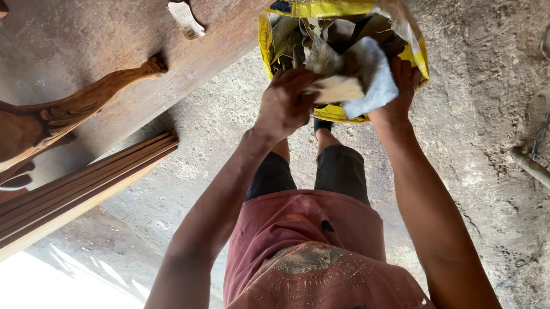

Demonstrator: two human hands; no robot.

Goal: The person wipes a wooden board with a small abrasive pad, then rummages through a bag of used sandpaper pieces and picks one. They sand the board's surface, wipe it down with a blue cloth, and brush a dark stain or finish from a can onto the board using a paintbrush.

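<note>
Landmark: the yellow sack (418, 55), standing open-mouthed on the concrete floor (474, 184) directly ahead of my legs.

1. Nearest to the camera, both forearms extend down toward the sack mouth. I keep them roughly parallel so neither blocks my sight of the contents.

2. At the near rim of the sack, my left hand (284, 105) is closed on a flat pale wood offcut (336, 89). The fingers wrap its near end. In my judgement a grip this far back leaves the free end liable to catch on the scraps, so I hold it level.

3. At the right rim of the sack, my right hand (401, 86) is closed on a white cloth (373, 75) that drapes over the offcut's far end. I judge the cloth should be kept bunched, since loose folds can snag.

4. Inside the sack, beyond both hands, lie crumpled paper and grey scraps (306, 40). How deep they go I cannot tell.

5. Well left of the sack, a carved wooden leg (76, 109) and a bundle of long slats (66, 194) rest against a brown board (107, 14).
</note>
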